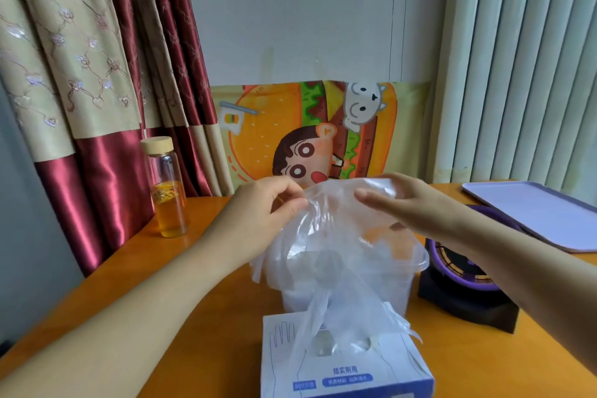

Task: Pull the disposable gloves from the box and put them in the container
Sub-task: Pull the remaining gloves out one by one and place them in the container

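A white and blue glove box [345, 365] stands at the near edge of the table, with thin plastic poking from its top slot. Behind it is a clear plastic container [400, 281] holding several crumpled gloves. A clear disposable glove [336, 229] hangs stretched above the container, its lower end trailing down to the box. My left hand [268, 203] pinches the glove's top left edge between thumb and fingers. My right hand [407, 200] holds the top right edge, fingers extended over the plastic.
A glass bottle [168, 187] of amber drink with a wooden lid stands at the back left. A dark purple round device [465, 271] sits right of the container, and a lilac tray [533, 210] lies at the far right. Curtains and a cartoon cloth hang behind.
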Motion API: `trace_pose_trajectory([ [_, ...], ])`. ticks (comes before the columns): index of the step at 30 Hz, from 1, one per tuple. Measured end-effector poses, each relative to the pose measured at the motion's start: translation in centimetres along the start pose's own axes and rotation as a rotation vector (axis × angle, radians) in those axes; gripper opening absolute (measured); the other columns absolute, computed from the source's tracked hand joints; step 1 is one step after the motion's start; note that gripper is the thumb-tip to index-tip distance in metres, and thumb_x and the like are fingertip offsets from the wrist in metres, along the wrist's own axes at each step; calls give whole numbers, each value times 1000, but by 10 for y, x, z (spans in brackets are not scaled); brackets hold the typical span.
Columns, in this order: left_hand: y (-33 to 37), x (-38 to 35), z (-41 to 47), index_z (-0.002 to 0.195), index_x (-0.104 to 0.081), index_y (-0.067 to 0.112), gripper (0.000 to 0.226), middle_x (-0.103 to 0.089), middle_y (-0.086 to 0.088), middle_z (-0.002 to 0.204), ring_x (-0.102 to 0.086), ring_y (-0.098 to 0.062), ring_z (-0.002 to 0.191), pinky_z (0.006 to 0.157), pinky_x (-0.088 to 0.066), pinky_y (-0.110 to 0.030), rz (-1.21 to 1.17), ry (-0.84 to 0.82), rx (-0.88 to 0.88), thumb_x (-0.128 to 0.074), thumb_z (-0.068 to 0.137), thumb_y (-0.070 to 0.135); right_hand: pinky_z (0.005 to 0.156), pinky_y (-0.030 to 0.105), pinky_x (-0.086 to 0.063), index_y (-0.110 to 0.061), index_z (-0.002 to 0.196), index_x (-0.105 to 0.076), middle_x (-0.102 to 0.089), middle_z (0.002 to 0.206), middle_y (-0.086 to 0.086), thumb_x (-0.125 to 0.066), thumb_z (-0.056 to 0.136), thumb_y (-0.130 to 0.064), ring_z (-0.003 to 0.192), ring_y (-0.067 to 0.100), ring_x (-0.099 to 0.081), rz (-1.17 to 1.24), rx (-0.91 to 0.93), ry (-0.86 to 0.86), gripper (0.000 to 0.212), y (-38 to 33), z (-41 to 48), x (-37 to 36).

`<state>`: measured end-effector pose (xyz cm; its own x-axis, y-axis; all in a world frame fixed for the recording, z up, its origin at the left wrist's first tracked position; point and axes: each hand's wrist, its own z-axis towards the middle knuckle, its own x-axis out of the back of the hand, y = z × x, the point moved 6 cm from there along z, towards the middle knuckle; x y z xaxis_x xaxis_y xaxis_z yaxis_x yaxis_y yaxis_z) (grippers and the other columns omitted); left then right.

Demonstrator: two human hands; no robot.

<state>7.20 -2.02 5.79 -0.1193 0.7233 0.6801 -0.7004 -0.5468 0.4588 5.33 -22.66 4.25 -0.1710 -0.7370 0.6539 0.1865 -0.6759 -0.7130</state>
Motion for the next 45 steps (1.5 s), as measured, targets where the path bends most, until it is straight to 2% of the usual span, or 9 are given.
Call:
trace_pose_trajectory([
  [3,-2,6,2,89,-65,28,7,-61,19,76,-56,8,74,63,-40,-5,-3,49,-7,-60,93,26,77,35,-54,-20,125,-49,-64,100,8,-57,50,-75,89,20,-64,299,-192,-109,93,15,1,-5],
  [8,-2,6,7,90,-66,24,7,-61,16,80,-55,3,73,65,-41,-8,23,51,-35,-61,92,27,72,32,-53,-19,121,-56,-69,82,4,-65,63,-51,82,19,-68,671,26,-30,67,-8,12,11],
  [16,-5,8,15,93,-65,27,5,-63,11,91,-54,2,87,74,-40,-5,80,11,-70,-65,89,23,70,20,-54,-22,104,-65,-74,96,3,-70,75,-9,84,13,-68,416,185,-128,32,-42,27,21],
  [22,-24,1,34,126,-37,61,85,-43,35,129,-38,14,120,106,-32,-32,-445,-463,165,-62,49,85,78,24,-52,-20,132,-54,-50,138,-13,-61,83,9,109,1,-60,202,275,-427,58,-75,29,0],
  [26,-22,-12,52,146,-33,35,113,-48,14,143,-40,-13,136,116,-13,-52,-680,-567,139,-73,49,76,65,14,-48,-16,135,-48,-44,144,-12,-57,82,14,88,-14,-57,328,308,-563,62,-98,29,-6],
  [30,-29,-9,61,122,-60,13,76,-63,-3,127,-54,-23,125,118,-13,-52,-854,-618,151,-85,59,49,66,13,-49,-17,133,-49,-51,139,-10,-58,78,13,81,-8,-64,495,325,-572,63,-105,32,8],
  [33,-47,-1,68,84,-72,25,42,-71,5,93,-65,-20,108,117,-15,-53,-954,-536,192,-91,51,43,75,17,-52,-22,128,-55,-57,133,-12,-62,73,5,105,-1,-62,589,284,-491,62,-91,44,16],
  [38,-37,-23,78,145,-37,28,98,-48,1,145,-41,-22,137,113,-20,-60,-1073,-603,127,-80,61,56,85,27,-54,-16,128,-55,-59,132,-5,-58,71,8,111,17,-61,741,252,-511,62,-86,60,-5],
  [45,-30,-43,77,121,-66,18,43,-64,2,124,-54,-17,122,103,-44,-37,-1143,-676,40,-67,81,34,80,29,-56,-15,125,-58,-64,124,-1,-51,74,9,103,26,-56,907,223,-502,57,-80,68,-17],
])
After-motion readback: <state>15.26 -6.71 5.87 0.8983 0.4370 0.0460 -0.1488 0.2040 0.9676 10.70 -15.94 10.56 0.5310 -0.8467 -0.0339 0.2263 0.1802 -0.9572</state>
